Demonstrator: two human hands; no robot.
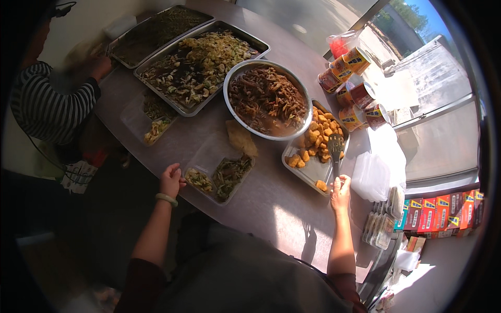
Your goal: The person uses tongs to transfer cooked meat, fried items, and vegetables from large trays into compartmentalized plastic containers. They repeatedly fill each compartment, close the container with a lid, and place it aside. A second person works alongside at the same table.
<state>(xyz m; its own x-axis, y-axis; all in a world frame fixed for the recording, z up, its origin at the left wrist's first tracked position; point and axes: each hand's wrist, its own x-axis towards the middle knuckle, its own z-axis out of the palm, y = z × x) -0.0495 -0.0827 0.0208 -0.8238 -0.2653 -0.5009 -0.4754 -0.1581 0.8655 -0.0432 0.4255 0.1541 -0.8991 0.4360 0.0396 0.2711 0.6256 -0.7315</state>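
My right hand (340, 192) grips the handle of a black slotted spatula (336, 146), whose head is over golden fried nuggets (320, 131) in a metal tray (309, 177). My left hand (172, 179), a bangle at its wrist, is beside the near left edge of a clear compartment container (217, 187). Its fingers are loosely bent; whether they touch the edge is unclear. Chopped cabbage (199, 179) and shredded greens (231, 176) fill two near compartments. A flat tan piece of food (240, 137) lies at its far end.
A steel bowl (231, 117) of brown shredded food borders the tray. Beyond are a cabbage tray (188, 111) and a greens tray (129, 64). Another filled container (154, 137) is left, near a person's striped sleeve (64, 105). Noodle cups (352, 94) and stacked plastic containers (371, 176) stand right.
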